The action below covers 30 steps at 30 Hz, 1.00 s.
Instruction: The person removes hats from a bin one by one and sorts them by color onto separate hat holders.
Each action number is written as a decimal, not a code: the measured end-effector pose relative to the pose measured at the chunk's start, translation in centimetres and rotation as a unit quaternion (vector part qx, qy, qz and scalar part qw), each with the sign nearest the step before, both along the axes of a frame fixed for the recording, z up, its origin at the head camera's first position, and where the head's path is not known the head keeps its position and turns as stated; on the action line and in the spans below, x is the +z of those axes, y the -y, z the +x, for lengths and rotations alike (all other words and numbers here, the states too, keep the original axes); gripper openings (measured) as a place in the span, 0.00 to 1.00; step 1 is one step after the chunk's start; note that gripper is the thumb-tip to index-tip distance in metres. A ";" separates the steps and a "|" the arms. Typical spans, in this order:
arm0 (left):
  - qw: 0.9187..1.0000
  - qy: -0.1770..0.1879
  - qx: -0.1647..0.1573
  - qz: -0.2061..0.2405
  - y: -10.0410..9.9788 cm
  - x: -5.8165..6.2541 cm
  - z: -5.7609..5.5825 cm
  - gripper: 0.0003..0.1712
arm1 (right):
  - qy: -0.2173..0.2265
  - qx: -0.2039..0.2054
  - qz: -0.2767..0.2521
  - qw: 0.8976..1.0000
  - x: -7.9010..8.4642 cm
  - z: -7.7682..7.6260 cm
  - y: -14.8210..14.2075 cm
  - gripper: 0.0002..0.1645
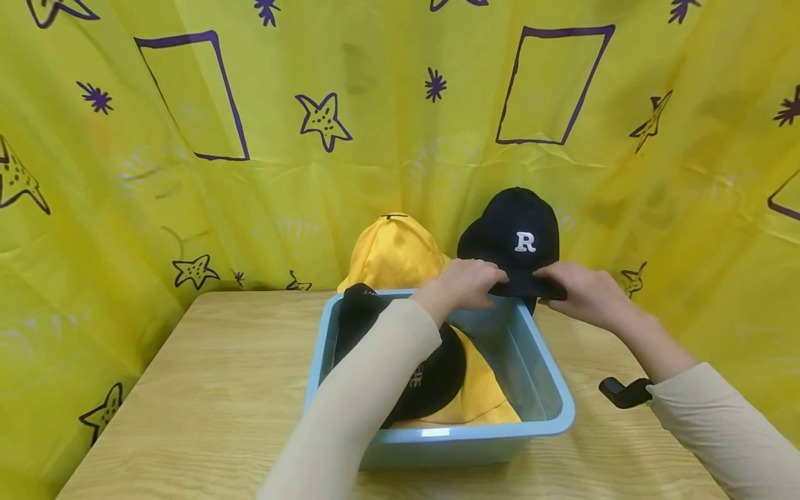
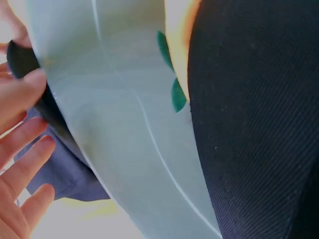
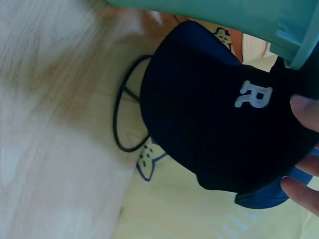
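Observation:
A black baseball cap (image 1: 507, 221) with a white letter R stands behind the far right corner of a light blue bin (image 1: 550, 389). At the left part of its brim, my left hand (image 1: 465, 283) pinches the edge. My right hand (image 1: 584, 292) grips the right side of the brim, thumb on top. In the right wrist view the same cap (image 3: 219, 124) shows a black wire loop (image 3: 117, 119) beside it. The right thumb (image 3: 305, 110) lies against the brim. The left wrist view shows the left fingers (image 2: 25, 154) spread below the dark brim.
Inside the bin lie a black cap (image 1: 446, 375) and yellow cloth (image 1: 481, 389). A yellow cap (image 1: 396, 250) stands behind the bin. The wooden table (image 1: 206, 375) meets a yellow patterned curtain (image 1: 387, 167). A black device (image 1: 625, 392) sits at the right wrist.

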<state>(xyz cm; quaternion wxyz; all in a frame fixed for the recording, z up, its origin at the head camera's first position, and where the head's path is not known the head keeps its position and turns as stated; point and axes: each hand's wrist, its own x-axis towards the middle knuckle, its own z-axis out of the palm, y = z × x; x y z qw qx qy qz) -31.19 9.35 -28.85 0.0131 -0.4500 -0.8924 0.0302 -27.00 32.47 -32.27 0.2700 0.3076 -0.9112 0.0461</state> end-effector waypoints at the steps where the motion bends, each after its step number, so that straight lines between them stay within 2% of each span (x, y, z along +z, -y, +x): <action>1: 1.000 0.005 0.006 -0.003 0.0 0.2 0.1 0.30 | 0.011 -0.002 0.004 1.000 0.2 0.1 0.0 0.32; 5: 0.999 0.023 0.032 -0.011 0.3 1.0 0.4 0.36 | 0.056 -0.002 0.009 0.998 1.1 0.4 0.2 0.40; 9: 0.997 0.053 0.049 -0.007 1.0 1.7 0.8 0.42 | 0.097 0.004 0.004 0.995 2.1 1.0 0.7 0.41; 13: 0.993 0.101 0.060 0.021 2.4 2.7 1.4 0.47 | 0.131 0.001 -0.003 0.991 3.4 1.7 1.1 0.41; 16: 0.990 0.120 0.064 0.047 3.6 3.3 1.7 0.49 | 0.144 0.005 -0.007 0.990 4.3 2.1 1.3 0.41; 19: 0.988 0.121 0.068 0.060 4.7 3.8 2.1 0.51 | 0.153 0.023 -0.012 0.988 5.0 2.0 1.5 0.41; 23: 0.990 0.105 0.076 0.053 6.0 4.5 3.0 0.52 | 0.155 0.059 -0.017 0.986 6.0 1.7 1.9 0.40; 26: 0.991 0.097 0.070 0.050 6.8 5.0 3.8 0.53 | 0.154 0.077 -0.021 0.985 6.9 1.6 2.2 0.39; 30: 0.989 0.116 0.056 0.075 8.5 5.0 4.9 0.54 | 0.164 0.085 -0.024 0.983 8.0 1.6 2.9 0.39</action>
